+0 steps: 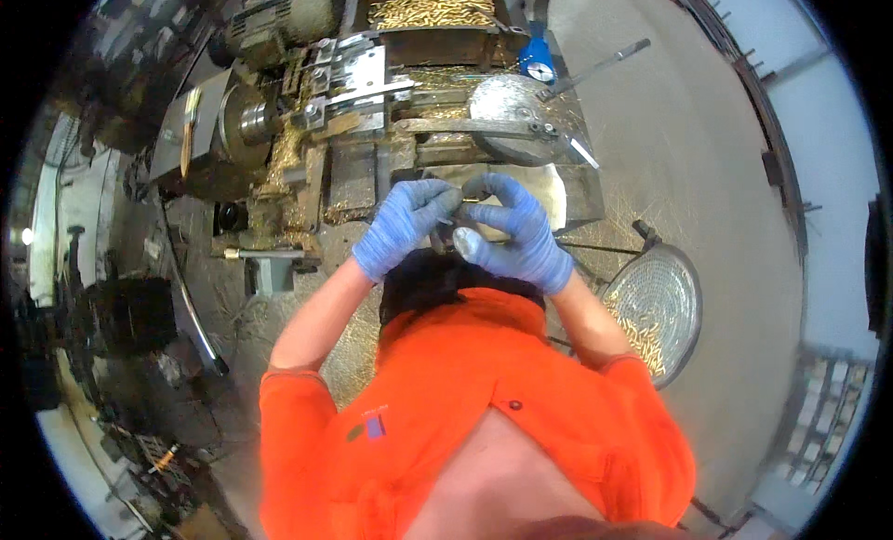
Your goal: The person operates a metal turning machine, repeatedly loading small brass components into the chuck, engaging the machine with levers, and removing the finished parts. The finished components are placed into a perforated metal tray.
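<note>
My left hand [402, 226], in a blue work glove with dark-stained fingertips, is closed in a pinch in front of my waist. Close beside it my right hand [523, 231], gloved the same way, has its fingers bent and its thumb drawn in toward the left fingertips. Something small and dark shows between the two hands, with a bit of grey metal near the left fingers; the fingers hide most of it and its kind cannot be told. Just beyond the hands stands a small lathe-like machine [372, 93], strewn with brass-coloured chips.
A metal bin [428, 49] at the back holds many small brass-coloured parts [433, 8]. A blue-bodied dial gauge [537, 61] stands right of it. On the machine's left lies a brush [190, 131]. A round metal pan [684, 307] with similar parts sits at my right.
</note>
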{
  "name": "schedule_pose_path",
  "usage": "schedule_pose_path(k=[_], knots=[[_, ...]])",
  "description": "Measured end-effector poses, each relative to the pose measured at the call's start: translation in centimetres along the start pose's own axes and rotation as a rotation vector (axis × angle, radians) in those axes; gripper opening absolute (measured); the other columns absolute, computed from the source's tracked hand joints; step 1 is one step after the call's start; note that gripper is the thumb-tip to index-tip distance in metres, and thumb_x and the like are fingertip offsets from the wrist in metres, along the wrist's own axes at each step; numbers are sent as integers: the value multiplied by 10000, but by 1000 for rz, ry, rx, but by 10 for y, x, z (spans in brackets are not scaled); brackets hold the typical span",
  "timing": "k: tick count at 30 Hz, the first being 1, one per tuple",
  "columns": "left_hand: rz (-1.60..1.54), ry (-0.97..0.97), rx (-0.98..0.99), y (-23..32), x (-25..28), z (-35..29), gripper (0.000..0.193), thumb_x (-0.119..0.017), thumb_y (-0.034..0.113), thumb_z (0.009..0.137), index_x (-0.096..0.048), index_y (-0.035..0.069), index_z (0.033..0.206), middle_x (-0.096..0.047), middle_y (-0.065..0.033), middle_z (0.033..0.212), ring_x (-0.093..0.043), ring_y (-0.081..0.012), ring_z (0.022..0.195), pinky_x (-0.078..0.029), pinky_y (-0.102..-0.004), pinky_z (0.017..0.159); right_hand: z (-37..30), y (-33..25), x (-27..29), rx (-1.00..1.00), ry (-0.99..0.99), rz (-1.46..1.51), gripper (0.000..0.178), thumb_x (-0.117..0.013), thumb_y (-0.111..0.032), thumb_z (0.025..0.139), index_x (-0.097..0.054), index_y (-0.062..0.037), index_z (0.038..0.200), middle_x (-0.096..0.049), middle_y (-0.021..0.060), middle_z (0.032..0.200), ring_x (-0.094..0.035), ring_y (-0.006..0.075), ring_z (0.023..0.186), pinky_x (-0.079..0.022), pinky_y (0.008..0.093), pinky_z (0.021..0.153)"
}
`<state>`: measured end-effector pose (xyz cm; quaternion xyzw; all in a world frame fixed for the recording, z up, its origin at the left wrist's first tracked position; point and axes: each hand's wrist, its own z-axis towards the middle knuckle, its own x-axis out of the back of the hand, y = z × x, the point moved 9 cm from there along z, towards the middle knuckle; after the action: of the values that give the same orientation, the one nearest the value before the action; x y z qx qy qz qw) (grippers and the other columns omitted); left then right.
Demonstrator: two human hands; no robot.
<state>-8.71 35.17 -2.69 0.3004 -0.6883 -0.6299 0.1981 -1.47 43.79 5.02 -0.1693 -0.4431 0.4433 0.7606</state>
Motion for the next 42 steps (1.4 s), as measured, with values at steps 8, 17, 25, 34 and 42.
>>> schedule_pose_path(k=[8, 17, 25, 34, 42], knots=[[117, 33, -72, 5, 12, 3, 243, -580, 222, 859, -625, -8, 922, -614, -29, 725, -554, -73, 600, -464, -233, 529, 14, 1, -13, 66, -100, -174, 243, -671, -278, 725, -647, -50, 804, -580, 154, 920, -567, 306, 809, -466, 380, 691], [184, -5, 141, -1, 34, -6, 216, -580, 211, 846, -628, 3, 879, -615, -37, 695, -558, -77, 564, -464, -231, 525, 40, 1, -44, 45, -486, -135, 218, -651, -284, 724, -647, -68, 754, -604, 138, 807, -565, 314, 750, -465, 382, 676], [596, 244, -175, 37, 119, -72, 244, -578, 223, 769, -612, 2, 868, -604, -146, 706, -588, -217, 641, -454, -336, 610, 92, -13, -104, 306, -680, -321, 197, -611, -279, 732, -643, -85, 724, -618, 125, 832, -572, 304, 787, -476, 382, 714], [1492, 1118, 642, 35, 303, -347, 254, -576, 315, 799, -620, 97, 923, -639, -133, 858, -603, -314, 808, -471, -390, 695, 219, 15, -210, 296, -750, -759, 346, -575, -388, 713, -680, -96, 866, -623, 86, 918, -547, 294, 916, -430, 405, 819], [702, 1276, 634, -78, 299, -390, 311, -627, 334, 770, -595, 40, 866, -622, -146, 711, -604, -315, 667, -479, -387, 624, 238, 38, -249, 333, -748, -755, 463, -593, -433, 678, -640, -147, 1038, -643, 125, 812, -574, 305, 896, -445, 409, 821]])
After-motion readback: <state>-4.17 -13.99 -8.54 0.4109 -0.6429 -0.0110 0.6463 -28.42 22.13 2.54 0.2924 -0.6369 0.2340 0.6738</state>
